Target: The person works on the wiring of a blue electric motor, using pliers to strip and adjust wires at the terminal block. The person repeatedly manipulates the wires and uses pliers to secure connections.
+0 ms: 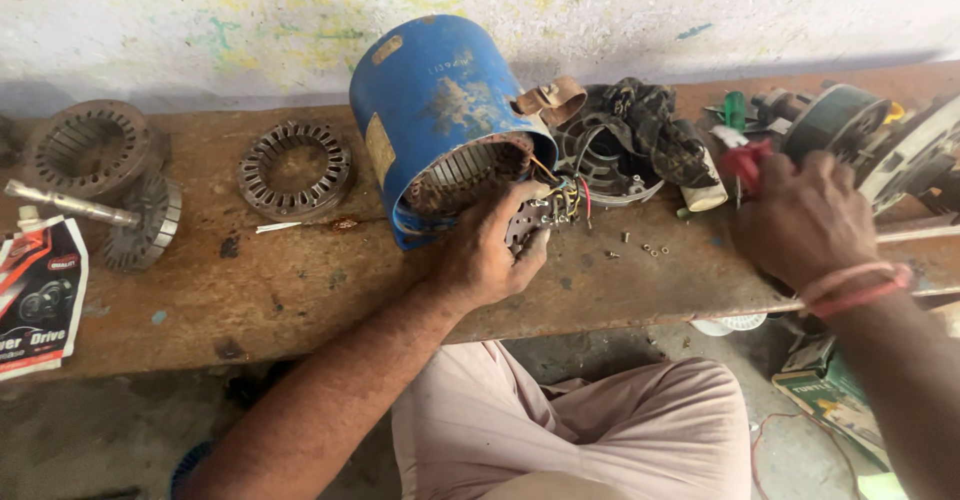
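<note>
A blue cylindrical motor housing (440, 110) lies tilted on a worn wooden bench (300, 280), its open end with the stator winding facing me. My left hand (490, 255) grips a small dark terminal plate with coloured wires (560, 200) at the housing's mouth. Over the bench's right part, my right hand (805, 220) is closed around a red-handled tool (742, 163). A pink band circles that wrist.
Ring-shaped stator cores (295, 168) (90, 145) lie at the left, with a rotor on a shaft (140, 222) and a red and black packet (40, 295). A dark end cover (610, 165), a rag, loose screws (650, 250) and more motor parts (850, 125) crowd the right.
</note>
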